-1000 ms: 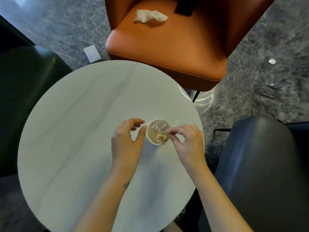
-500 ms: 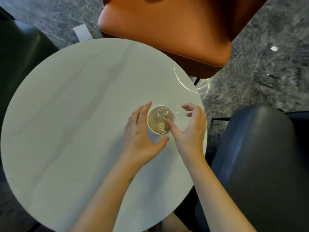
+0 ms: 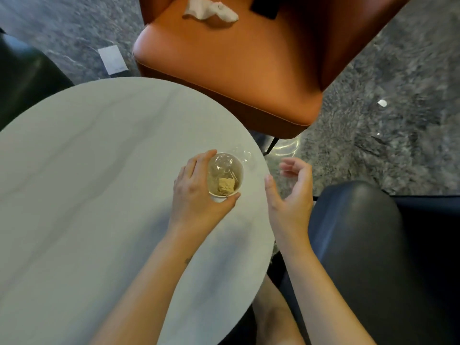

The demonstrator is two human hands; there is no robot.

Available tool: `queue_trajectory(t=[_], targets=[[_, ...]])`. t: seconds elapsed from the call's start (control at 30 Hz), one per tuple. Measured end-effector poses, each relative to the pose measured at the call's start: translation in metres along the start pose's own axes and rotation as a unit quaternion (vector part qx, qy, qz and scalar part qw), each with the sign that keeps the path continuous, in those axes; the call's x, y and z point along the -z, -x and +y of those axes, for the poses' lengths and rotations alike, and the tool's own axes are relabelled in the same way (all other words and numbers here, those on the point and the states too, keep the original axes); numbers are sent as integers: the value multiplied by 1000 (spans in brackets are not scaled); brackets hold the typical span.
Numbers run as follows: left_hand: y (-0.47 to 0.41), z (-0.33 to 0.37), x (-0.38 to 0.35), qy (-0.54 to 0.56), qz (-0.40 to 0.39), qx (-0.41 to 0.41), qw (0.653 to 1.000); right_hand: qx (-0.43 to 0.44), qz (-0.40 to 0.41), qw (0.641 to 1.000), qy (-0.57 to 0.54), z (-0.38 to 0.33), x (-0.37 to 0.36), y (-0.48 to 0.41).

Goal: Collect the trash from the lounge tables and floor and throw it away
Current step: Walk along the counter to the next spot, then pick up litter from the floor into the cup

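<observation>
Now the left hand [image 3: 196, 195] has closed its fingers [image 3: 202, 158] round the paper cup [image 3: 225, 175] near the right edge of the counter [image 3: 99, 170], while the right hand [image 3: 291, 195] has drawn off past that edge, fingers loosely curled, empty.

We cannot see the side of the cup [image 3: 225, 175] under our left hand [image 3: 196, 195], which wraps it, and the tan wad [image 3: 226, 186] and clear film [image 3: 221, 165] inside are too crumpled to name. Beyond the grip, the top edge cuts off the orange chair [image 3: 236, 66] and the black thing [image 3: 265, 7] on its seat, while the table [image 3: 74, 170] runs out at the left and bottom edges. Far to the right of the grip, a white speck [image 3: 382, 103] on the floor is too small to tell.
</observation>
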State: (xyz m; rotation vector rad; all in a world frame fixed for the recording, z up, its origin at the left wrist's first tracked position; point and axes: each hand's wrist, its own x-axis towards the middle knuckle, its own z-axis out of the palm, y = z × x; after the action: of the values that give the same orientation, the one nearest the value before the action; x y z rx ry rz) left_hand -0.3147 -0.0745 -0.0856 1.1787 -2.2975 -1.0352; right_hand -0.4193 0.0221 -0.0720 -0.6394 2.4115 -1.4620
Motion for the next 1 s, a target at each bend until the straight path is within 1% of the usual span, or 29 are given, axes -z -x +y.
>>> queue_trajectory(t=[0.17,0.37,0.53,0.7,0.87,1.0], targets=[[-41,38,-32,-6,31,4,999,15,-11,1000,-11,18,24,-64],[-108,89,-102,5,90,31,995,-1,-52,999,-5,68,62,-176],[-150,113,-165,18,84,66,994,-13,-83,996,17,111,81,-246],[-166,95,-221,14,66,108,992,-28,-81,995,41,168,73,-270],[-168,47,-281,18,83,183,980,-92,-88,990,54,247,52,-274],[-173,1,-338,17,100,220,970,-128,-98,984,73,320,20,-282]])
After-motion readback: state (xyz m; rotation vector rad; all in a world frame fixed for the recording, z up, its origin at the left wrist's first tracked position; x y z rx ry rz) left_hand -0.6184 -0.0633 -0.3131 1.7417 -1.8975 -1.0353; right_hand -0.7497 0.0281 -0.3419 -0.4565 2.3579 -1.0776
